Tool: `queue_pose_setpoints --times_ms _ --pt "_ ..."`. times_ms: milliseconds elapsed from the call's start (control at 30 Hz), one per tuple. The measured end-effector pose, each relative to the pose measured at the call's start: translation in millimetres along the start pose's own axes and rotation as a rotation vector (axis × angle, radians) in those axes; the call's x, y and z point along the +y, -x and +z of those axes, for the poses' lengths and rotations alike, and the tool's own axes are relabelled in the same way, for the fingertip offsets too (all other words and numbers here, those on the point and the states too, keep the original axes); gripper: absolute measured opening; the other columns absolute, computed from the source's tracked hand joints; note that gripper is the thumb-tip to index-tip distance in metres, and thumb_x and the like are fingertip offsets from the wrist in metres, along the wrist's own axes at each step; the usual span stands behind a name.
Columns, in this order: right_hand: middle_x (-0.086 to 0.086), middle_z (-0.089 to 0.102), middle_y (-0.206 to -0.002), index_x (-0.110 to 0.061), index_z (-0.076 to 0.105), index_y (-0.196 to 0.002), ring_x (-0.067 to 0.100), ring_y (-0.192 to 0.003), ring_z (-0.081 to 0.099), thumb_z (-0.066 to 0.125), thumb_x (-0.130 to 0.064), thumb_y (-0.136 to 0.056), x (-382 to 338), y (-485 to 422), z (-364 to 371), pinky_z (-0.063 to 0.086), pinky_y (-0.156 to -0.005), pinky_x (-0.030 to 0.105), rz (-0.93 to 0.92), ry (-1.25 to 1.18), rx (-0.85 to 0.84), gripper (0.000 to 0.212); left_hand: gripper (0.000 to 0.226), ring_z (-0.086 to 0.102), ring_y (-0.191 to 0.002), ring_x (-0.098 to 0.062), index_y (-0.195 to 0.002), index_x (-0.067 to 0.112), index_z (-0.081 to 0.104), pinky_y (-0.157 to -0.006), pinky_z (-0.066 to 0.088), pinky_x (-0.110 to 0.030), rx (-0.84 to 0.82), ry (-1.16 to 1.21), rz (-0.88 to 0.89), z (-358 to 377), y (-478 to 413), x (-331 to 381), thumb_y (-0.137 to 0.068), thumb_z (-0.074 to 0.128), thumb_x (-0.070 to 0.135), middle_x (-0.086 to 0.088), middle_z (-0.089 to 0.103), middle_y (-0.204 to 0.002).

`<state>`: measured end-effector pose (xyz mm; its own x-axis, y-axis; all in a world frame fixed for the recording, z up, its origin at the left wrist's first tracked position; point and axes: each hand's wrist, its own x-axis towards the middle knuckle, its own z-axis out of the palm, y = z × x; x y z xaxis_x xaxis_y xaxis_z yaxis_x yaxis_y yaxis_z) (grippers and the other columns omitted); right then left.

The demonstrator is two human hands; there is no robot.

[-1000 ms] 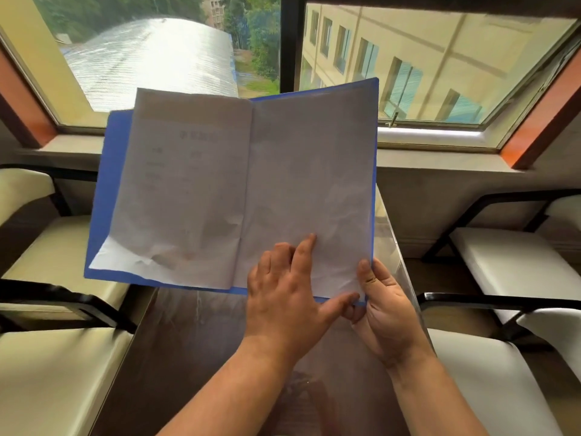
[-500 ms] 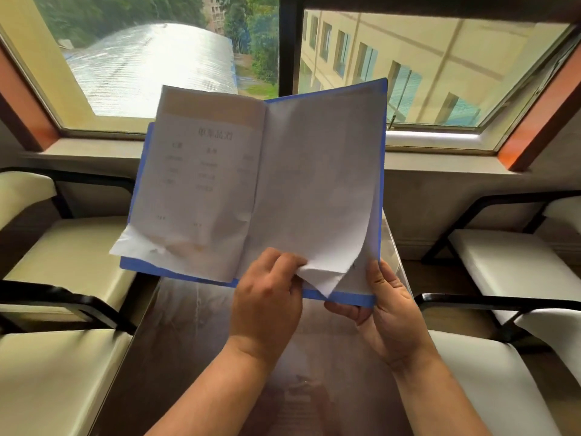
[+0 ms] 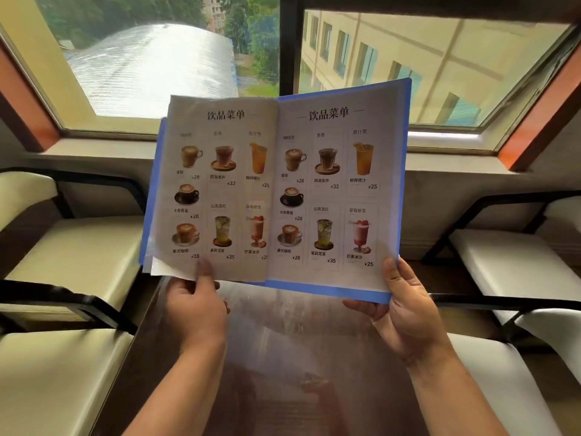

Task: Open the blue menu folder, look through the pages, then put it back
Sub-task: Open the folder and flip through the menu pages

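The blue menu folder (image 3: 276,196) is held open and upright in front of me, above the table. Both facing pages show a drinks menu with pictures of coffees, teas and juices and their prices. My left hand (image 3: 196,305) grips the bottom edge of the left page, thumb on the paper. My right hand (image 3: 405,313) holds the lower right corner, thumb on the page and fingers behind the blue cover.
A dark glossy table (image 3: 283,357) runs under my arms toward the window sill (image 3: 94,152). Cream cushioned chairs with black frames stand on the left (image 3: 72,256) and on the right (image 3: 515,265). A large window (image 3: 151,64) is straight ahead.
A white page on the right was lifted by my left hand and turned over to the left. The folder now shows two picture menu pages, and my left hand has moved to the left page's bottom edge.
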<state>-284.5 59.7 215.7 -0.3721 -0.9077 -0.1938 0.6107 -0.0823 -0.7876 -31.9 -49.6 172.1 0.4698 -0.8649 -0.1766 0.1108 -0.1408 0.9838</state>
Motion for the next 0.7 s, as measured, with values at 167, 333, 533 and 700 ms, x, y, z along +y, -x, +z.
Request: queue_pose_setpoints --times_ms 167,333,533,700 --pt "0.011 0.081 -0.119 -0.031 0.082 -0.112 0.043 -0.107 0.076 0.055 -0.033 -0.096 1 -1 3 0.068 -0.065 0.058 -0.006 0.016 -0.012 0.032 0.078 0.072 -0.067 -0.02 -0.112 0.021 0.064 -0.049 0.059 -0.029 -0.05 0.117 -0.167 -4 -6 -3 -0.065 0.077 0.083 -0.003 0.074 -0.094" --pt "0.012 0.08 -0.121 -0.03 0.081 -0.116 0.045 -0.111 0.074 0.056 -0.035 -0.097 0 -2 0 0.068 -0.066 0.058 0.009 0.008 -0.005 0.032 0.076 0.081 -0.074 -0.018 -0.12 0.026 0.064 -0.056 0.062 -0.028 -0.111 0.293 -0.257 -6 -11 3 -0.064 0.082 0.075 0.003 0.084 -0.095" --pt "0.013 0.078 -0.125 -0.028 0.08 -0.118 0.044 -0.111 0.074 0.055 -0.033 -0.098 3 -2 -2 0.068 -0.063 0.057 0.016 -0.012 -0.001 0.032 0.071 0.081 -0.073 -0.01 -0.123 0.019 0.063 -0.053 0.061 -0.024 -0.09 0.388 -0.308 -9 -17 3 -0.071 0.089 0.059 0.004 0.085 -0.092" --pt "0.011 0.08 -0.12 -0.029 0.081 -0.116 0.043 -0.107 0.076 0.054 -0.033 -0.098 4 -1 -4 0.068 -0.062 0.057 0.015 -0.012 -0.003 0.032 0.07 0.064 -0.052 -0.003 -0.116 0.027 0.07 -0.046 0.05 -0.018 -0.236 0.504 -0.384 -11 -13 6 -0.06 0.092 0.064 0.009 0.083 -0.084"
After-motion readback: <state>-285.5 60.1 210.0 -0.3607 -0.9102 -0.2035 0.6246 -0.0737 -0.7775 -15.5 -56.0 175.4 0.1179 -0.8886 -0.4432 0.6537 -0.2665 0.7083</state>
